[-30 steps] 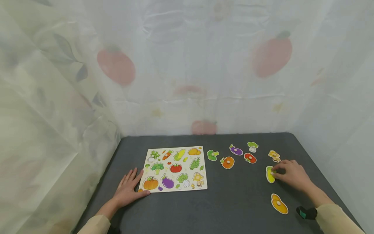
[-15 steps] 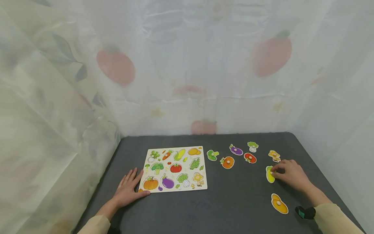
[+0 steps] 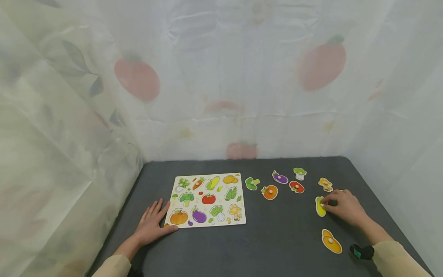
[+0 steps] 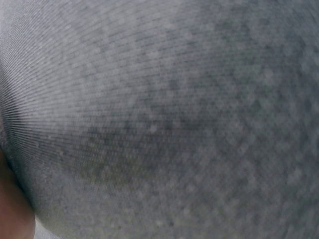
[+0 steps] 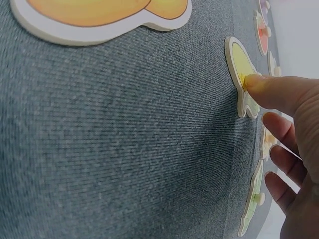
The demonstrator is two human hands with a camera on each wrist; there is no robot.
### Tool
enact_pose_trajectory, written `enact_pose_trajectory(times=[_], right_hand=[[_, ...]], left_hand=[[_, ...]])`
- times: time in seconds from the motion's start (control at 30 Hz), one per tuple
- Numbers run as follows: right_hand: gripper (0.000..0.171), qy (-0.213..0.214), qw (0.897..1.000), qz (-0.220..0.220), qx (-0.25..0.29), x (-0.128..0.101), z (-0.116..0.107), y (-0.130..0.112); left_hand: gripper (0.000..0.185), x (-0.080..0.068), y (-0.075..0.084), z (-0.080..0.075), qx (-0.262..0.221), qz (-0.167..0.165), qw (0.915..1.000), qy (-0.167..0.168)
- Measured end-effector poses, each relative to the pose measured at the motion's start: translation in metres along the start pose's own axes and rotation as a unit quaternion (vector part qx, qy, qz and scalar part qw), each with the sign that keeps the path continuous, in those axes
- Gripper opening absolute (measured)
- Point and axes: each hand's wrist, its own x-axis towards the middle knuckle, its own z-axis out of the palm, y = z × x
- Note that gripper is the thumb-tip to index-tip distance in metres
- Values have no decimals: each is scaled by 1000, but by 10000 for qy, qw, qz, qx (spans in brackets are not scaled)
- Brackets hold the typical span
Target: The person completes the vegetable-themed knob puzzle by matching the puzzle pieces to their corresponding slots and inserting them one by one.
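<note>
My left hand (image 3: 150,227) lies with its fingers straight on the dark table, its thumb resting on the near left corner of the white vegetable puzzle board (image 3: 220,198). In the left wrist view only blurred grey cloth and a bit of skin show. Over at the right, my right hand (image 3: 346,207) pinches the knob of a yellow corn puzzle piece (image 3: 319,211). The right wrist view shows the thumb (image 5: 266,89) against the corn piece (image 5: 239,62), which is low over the table; the index fingertip is hidden behind the thumb.
Nearer than the corn lies an orange-yellow double-lobed piece (image 3: 331,242), and beyond it a mushroom piece (image 3: 324,183). Broccoli (image 3: 250,185), pumpkin (image 3: 267,194), eggplant (image 3: 277,176), tomato (image 3: 300,190) and bok choy (image 3: 299,171) pieces lie right of the board. White curtains (image 3: 221,77) enclose the table.
My right hand's fingertips have shifted very slightly on the corn piece. The left hand, the board and the other pieces have stayed put.
</note>
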Motion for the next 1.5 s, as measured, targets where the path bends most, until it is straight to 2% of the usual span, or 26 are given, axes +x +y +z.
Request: enact_pose_trajectory(times=[0.5,0.7,0.97,1.13,1.5], right_hand=[[9,150,9995,-254,-89,-1,0,-1],[11,48,10000,-47,-54,0,-2,-4],[12,292,9995,80,-94,-1,1,-7],[12,293,9994,121,-142,-1,3,-9],[10,235,9994,-209,-161,0,4,-4]], left_hand=[[112,0,-1,0,-23,-24,10000,-47],[112,-1,0,0,-31,-6,10000,-27],[111,-1,0,0,-27,11,10000,-9],[111,0,-1,1,-13,4,10000,-26],[111,0,-3,1,1,8,10000,-39]])
